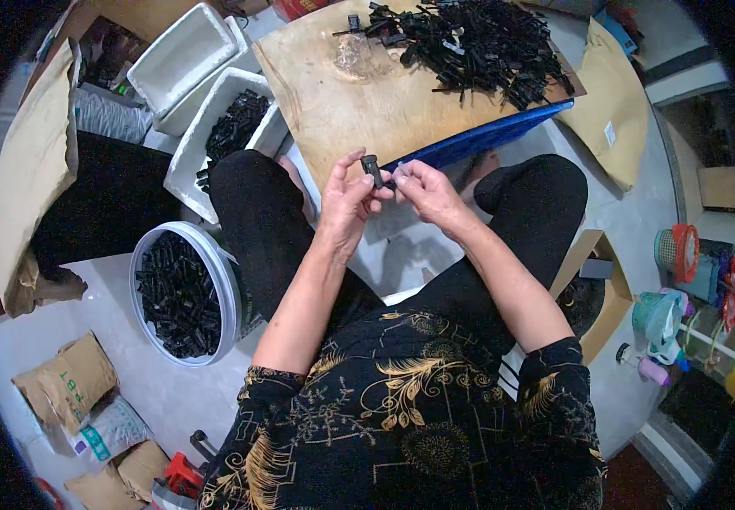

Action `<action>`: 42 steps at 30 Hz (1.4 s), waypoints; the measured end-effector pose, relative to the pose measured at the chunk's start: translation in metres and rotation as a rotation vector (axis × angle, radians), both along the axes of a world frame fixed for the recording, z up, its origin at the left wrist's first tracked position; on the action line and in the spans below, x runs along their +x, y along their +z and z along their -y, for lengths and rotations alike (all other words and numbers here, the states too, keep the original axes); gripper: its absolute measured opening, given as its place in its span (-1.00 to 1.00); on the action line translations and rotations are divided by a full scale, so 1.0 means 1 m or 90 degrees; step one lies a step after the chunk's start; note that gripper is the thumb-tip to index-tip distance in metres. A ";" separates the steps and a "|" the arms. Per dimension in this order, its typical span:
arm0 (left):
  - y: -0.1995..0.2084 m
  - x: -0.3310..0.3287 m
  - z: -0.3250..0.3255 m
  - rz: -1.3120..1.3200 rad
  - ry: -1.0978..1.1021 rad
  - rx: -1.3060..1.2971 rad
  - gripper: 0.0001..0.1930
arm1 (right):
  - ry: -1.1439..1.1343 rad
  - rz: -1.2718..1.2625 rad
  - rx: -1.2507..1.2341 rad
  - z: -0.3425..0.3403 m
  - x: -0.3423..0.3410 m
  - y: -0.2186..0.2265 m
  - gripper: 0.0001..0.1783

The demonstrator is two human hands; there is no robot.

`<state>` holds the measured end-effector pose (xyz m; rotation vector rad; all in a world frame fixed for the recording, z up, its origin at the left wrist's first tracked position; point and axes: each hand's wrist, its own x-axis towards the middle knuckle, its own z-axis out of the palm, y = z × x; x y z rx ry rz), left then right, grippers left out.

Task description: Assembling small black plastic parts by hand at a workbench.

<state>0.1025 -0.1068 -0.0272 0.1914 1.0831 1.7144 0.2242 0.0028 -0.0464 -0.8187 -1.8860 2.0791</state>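
Note:
Just past the near edge of a wooden board (316, 106), both my hands meet over the gap between my knees. Pinched upright in my left hand (349, 191) is a small black plastic part (371, 166), its top end sticking up past the thumb. My right hand (428, 194) is closed beside it, thumb and finger together at the part's right side. A small pale tip shows between those fingers, too little to name. A large heap of similar black plastic pieces (486, 51) covers the board's far right.
A white bucket (229, 293) full of black pieces stands left of my knee. Beyond it is a white foam box (184, 174) with more pieces, and another foam box (182, 59). A cardboard box (618, 297) sits at my right. Brown paper packages (70, 382) lie lower left.

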 end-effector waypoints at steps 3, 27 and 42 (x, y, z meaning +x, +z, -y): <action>-0.004 -0.002 0.002 0.085 -0.014 0.039 -0.56 | 0.000 -0.028 -0.102 -0.003 0.004 0.016 -0.83; 0.000 0.007 0.001 -0.299 -0.238 -0.121 -0.66 | 0.046 0.013 -0.150 0.006 -0.006 0.026 -0.80; -0.015 -0.003 -0.006 -0.323 -0.167 -0.140 -0.75 | 0.062 -0.004 -0.091 0.010 -0.014 -0.012 -0.78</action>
